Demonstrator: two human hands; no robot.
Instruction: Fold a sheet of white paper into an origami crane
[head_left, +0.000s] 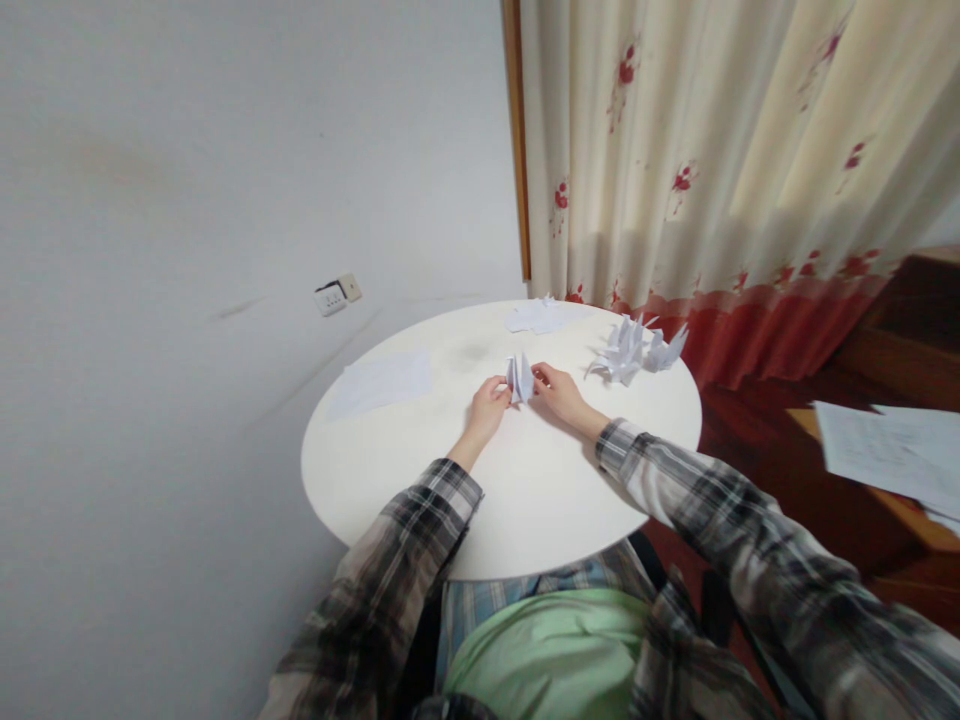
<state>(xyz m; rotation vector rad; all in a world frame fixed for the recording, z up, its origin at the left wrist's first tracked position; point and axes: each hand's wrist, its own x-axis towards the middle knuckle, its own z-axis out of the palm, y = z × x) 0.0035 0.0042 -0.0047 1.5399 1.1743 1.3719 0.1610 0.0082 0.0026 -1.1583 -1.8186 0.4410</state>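
Head cam: L grip + R grip tight on pleated white paper fold, round table.

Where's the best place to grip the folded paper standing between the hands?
Likely pinch the folded paper low on its sides, coming in from left and right as the left hand and right hand do: it stands upright, thin flaps pointing up.
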